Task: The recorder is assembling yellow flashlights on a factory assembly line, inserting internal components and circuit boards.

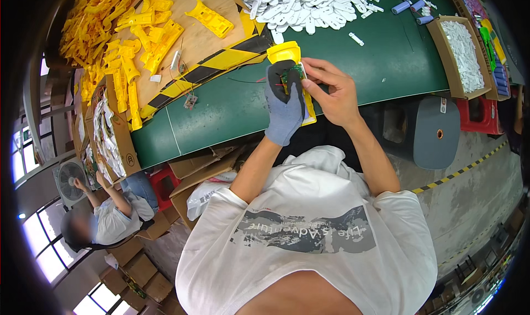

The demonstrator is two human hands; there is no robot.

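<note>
Head view: the gloved left hand (284, 99) grips a yellow flared plastic housing (284, 52) above the near edge of the green bench (221, 110); the bare right hand (335, 97) curls beside its green circuit board (298, 72) — whether pinching, unclear. Slack grip could slip — straining the thin red wire (261, 80).

Green tabletop (397, 61) leaves room rightward until a carton (444, 58) blocks.

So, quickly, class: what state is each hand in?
Left hand: closed, holding the yellow casing.
Right hand: partly curled at the casing's edge; grip cannot be told.
</note>
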